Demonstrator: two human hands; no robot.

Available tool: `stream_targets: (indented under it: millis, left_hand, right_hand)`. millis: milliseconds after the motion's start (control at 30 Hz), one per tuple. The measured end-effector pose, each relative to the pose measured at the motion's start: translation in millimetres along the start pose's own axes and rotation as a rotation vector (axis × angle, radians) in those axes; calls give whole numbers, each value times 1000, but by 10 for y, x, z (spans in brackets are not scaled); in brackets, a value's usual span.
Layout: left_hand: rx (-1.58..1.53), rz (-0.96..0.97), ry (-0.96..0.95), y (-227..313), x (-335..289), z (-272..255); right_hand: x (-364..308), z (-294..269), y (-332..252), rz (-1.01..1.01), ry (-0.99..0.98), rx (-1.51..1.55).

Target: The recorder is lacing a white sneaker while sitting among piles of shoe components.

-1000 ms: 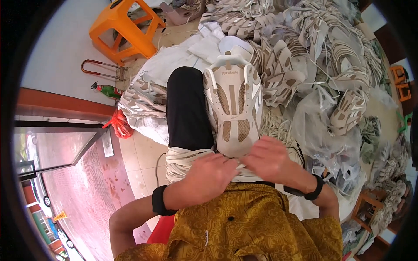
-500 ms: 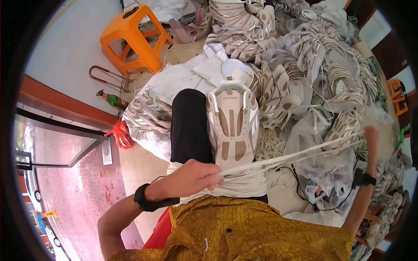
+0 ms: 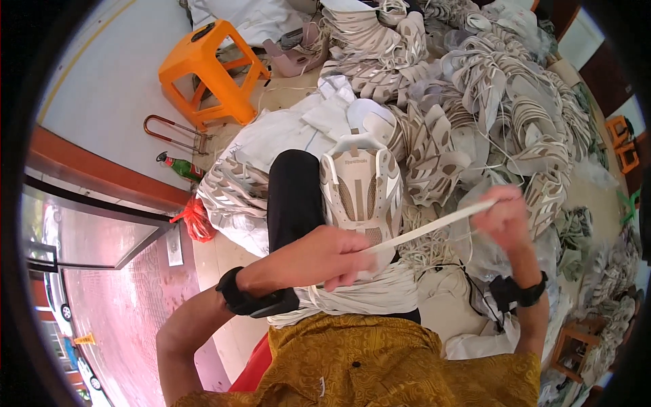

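A flat off-white shoelace point(image 3: 434, 229) is stretched between my two hands, rising toward the right. One end is pinched in my left hand point(image 3: 332, 256), over the toe of a shoe upper on my lap. My right hand point(image 3: 503, 214), slightly blurred, is closed round the other end. The beige and white shoe upper point(image 3: 359, 180) lies on my thigh with its tongue pointing away; its eyelets show no lace through them. Beneath my left hand a thick bundle of off-white laces point(image 3: 380, 292) lies across my lap.
Large piles of matching uppers point(image 3: 505, 95) cover the floor ahead and to the right. A white sack point(image 3: 285, 129) lies beyond my knees. An orange stool point(image 3: 213, 74), a green bottle point(image 3: 182, 167) and a red plastic bag point(image 3: 196, 220) stand left. Clear plastic bags lie right.
My right hand has come inward from the far right, so the stretch of lace between my hands is shorter. My left hand has shifted slightly right and up over the upper's toe.
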State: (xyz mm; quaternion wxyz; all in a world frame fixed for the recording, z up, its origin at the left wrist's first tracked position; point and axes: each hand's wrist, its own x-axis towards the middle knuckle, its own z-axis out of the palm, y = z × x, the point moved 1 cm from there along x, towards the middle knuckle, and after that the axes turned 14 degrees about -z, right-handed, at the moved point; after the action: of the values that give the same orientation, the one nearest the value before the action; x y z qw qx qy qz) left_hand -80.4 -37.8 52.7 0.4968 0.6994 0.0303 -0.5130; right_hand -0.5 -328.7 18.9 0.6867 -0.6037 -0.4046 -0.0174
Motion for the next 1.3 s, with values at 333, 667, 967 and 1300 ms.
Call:
stream_targets:
  millis: [333, 667, 967, 1300]
  left_hand:
    - [-137, -38, -31, -474, 88, -123]
    - [-1006, 101, -125, -480, 624, 109]
    - [-1222, 39, 41, -433, 730, 338]
    - [853, 572, 795, -644, 426, 284]
  right_hand:
    - [-518, -1033, 441, 620, 398, -26]
    - [145, 1269, 163, -539, -422, -614]
    - [50, 1345, 361, -569, -647, -819]
    - [121, 1006, 524, -78, -228, -524]
